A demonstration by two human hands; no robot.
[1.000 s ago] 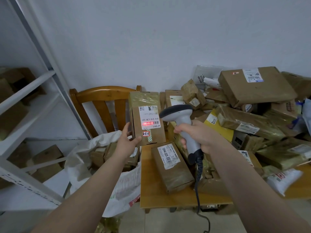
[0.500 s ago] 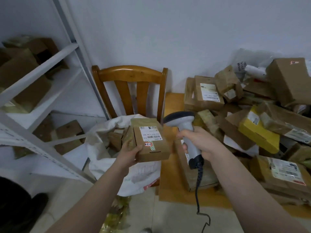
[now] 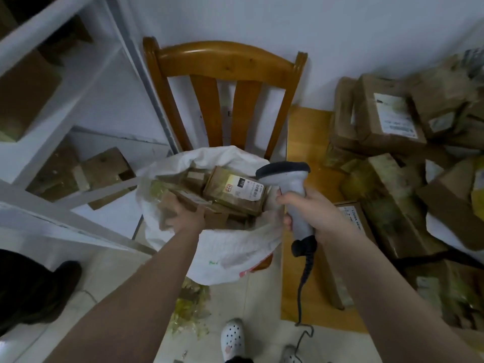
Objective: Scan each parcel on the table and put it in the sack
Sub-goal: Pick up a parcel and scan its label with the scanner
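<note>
- Parcel (image 3: 235, 191) with the white label lies in the open mouth of the sack (image 3: 230, 247), label up and tilted, resting on other brown boxes in there.
- Our left hand (image 3: 186, 217) reaches into the sack just left of that parcel and lies against a lower brown box (image 3: 171, 205). Its fingers are blurred and partly hidden, so we cannot tell whether they grip anything or lie loose.
- Our right hand (image 3: 311, 213) is wrapped round the handle of the grey scanner (image 3: 290, 182), with fingers and thumb curled about it. The scanner's dark head points left, over the right rim of the sack and near the labelled parcel.
- A dark coiled cable (image 3: 303, 279) hangs from the foot of the scanner toward the floor.
- The white sack stands in front of the slatted back of a wooden chair (image 3: 225, 61), and a bit of the seat shows under it.
- Right of the chair we see the wooden table (image 3: 306, 137) with a heap of brown parcels (image 3: 387, 119) on it. One labelled box (image 3: 353, 218) lies just beyond our right wrist.
- To the left stands white shelving (image 3: 86, 56) with brown boxes on its levels.
- On the floor below the sack lie crumpled yellowish scraps (image 3: 191, 305), and near them we see a white clog (image 3: 231, 336).
</note>
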